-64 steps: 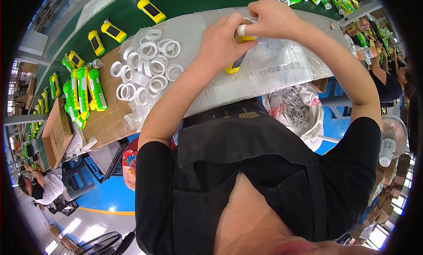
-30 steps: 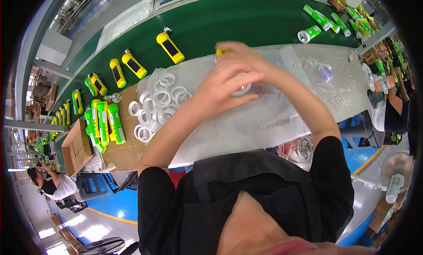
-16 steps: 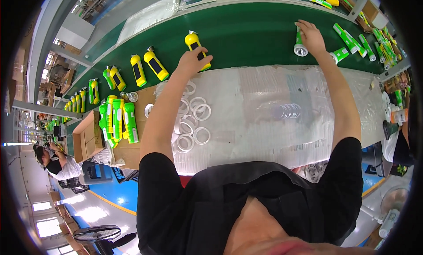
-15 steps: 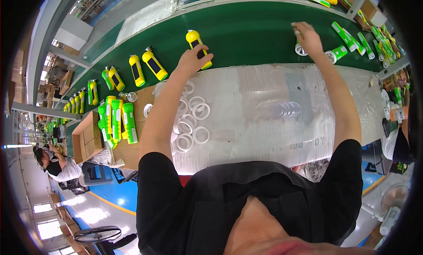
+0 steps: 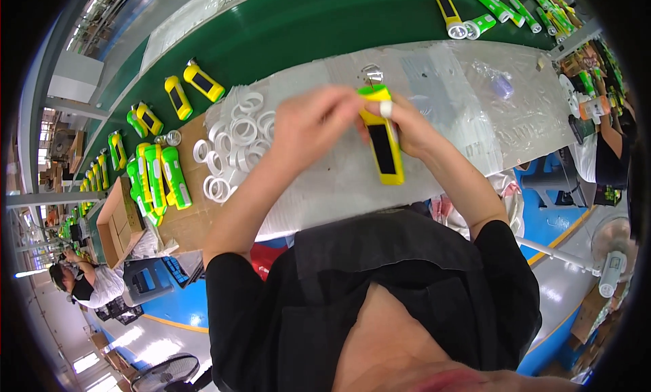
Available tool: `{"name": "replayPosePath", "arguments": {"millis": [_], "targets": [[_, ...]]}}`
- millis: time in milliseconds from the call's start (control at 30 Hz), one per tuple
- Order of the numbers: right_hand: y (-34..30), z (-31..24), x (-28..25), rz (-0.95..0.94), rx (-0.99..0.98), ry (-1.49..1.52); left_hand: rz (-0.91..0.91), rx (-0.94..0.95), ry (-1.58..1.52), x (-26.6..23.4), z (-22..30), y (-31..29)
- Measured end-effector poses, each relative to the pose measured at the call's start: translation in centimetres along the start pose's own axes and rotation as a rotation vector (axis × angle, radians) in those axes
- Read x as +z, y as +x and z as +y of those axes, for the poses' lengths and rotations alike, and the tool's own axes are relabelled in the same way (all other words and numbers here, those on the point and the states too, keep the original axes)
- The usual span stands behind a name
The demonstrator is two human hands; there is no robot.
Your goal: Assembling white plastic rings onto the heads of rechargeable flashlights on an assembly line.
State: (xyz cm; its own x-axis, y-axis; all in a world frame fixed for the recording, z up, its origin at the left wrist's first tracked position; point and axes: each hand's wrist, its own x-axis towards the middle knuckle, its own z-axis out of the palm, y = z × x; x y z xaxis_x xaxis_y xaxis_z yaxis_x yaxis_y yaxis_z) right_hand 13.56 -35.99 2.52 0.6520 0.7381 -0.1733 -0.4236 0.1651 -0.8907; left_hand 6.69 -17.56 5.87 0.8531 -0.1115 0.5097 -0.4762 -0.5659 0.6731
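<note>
Bright, fairly even indoor light fills the scene, leaving only soft shadows. The windows (image 5: pixel 86 362) at 8 o'clock burn out to white, and the glossy floor (image 5: pixel 129 334) throws glare just inside them, with a weaker patch at 4 o'clock. Plastic sheeting on the worktop (image 5: pixel 298 202) gives a pale sheen. Motion smears the left hand (image 5: pixel 315 124); the yellow flashlight (image 5: pixel 384 145) looks sharper. Fisheye distortion bows the metal post (image 5: pixel 32 134) at 9 o'clock, and detail softens toward the black rim.
</note>
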Motion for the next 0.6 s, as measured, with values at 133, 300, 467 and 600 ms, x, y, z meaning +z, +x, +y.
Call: {"name": "replayPosePath", "arguments": {"millis": [133,300,467,600], "targets": [[-3.1,0.7,2.4,-0.256,0.040,-0.148,0.030,0.342,0.043,0.7,-1.7,1.8],[-4.5,2.0,2.7,-0.326,0.016,-0.169,-0.457,-0.370,-0.441,-0.6,-0.9,-0.8],[-5.1,2.1,3.9,-0.215,-0.065,-0.278,-0.042,-0.505,-0.575,0.3,-0.9,-3.6],[-5.3,2.3,4.3,-0.146,-0.059,-0.242,0.084,-0.155,-0.335,0.8,0.0,-3.7]]}}
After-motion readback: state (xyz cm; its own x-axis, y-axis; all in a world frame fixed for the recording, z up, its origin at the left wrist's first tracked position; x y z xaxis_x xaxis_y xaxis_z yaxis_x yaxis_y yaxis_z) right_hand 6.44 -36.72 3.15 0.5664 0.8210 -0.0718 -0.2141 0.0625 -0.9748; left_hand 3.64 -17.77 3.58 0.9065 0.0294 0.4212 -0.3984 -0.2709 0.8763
